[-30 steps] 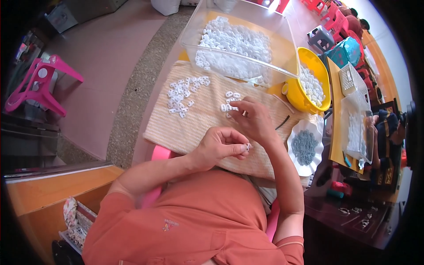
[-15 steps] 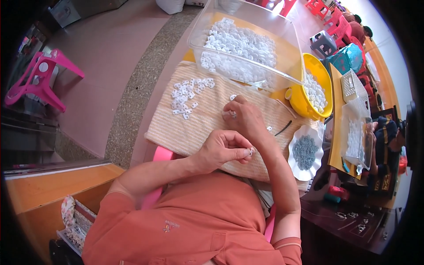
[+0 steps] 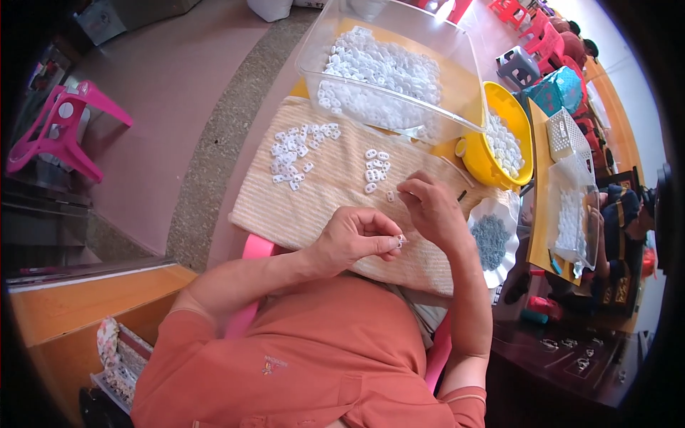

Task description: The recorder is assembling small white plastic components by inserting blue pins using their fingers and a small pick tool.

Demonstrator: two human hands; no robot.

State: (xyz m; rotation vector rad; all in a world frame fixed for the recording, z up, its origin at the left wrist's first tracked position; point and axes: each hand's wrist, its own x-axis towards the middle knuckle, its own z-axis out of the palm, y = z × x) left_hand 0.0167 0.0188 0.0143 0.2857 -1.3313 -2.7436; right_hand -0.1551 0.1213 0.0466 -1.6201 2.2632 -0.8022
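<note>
My left hand (image 3: 360,241) is closed in a pinch above the towel's near part, with a small white plastic piece (image 3: 400,240) at its fingertips. Just to the right and farther away is my right hand (image 3: 437,207), its fingers bent together; whatever they hold, if anything, is hidden. A single white piece (image 3: 390,195) lies on the towel beside those fingertips. Beyond it sits a small group of oval two-holed white pieces (image 3: 376,171). A larger scatter of white pieces (image 3: 291,153) lies toward the towel's far left. The striped beige towel (image 3: 267,203) covers the work surface.
A clear bin (image 3: 399,123) of white pieces stands at the back, beside a yellow bowl (image 3: 529,121) holding more. At the right, a white fluted dish (image 3: 511,250) contains small grey-blue parts. A short dark strip (image 3: 462,195) lies near it. A pink stool (image 3: 61,135) stands on the left floor.
My right hand has moved right and toward me, off the oval pieces, which now show. My left hand keeps its pinch nearly in place. The whole view has shifted slightly.
</note>
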